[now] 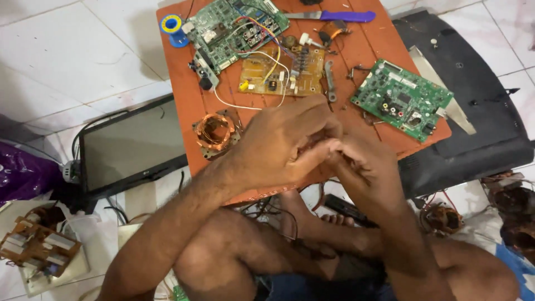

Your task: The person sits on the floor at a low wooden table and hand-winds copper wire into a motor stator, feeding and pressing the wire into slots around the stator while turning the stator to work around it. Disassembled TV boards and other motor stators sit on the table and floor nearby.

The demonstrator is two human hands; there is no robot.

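2 hands: the left hand [278, 147] and the right hand [362, 167] met just in front of the near edge of the orange table [192, 111], fingers curled and pressed together.
Grip: both were closed round something small between the fingertips; what it was could not be told, since the fingers hid it.
Copper coil [213, 132]: it lay on the table's near left part, just left of the left hand, not touching it, still whole in its frame.
Boards: 3 circuit boards sat on the table, a large green board [234, 28] at the far left, a tan board [281, 69] at the middle with a white wire [245, 106] looping off it, and a smaller green board [401, 100] at the right.
Tools: a purple-handled knife [337, 16] lay at the far edge and a solder reel [171, 25] at the far left corner; neither was in hand.
Progress: by the look of it, the boards were out of their housings and spread about, while the hand work on the small piece was under way, not finished.
Beside the table: a flat screen [131, 147] lay on the floor to its left.
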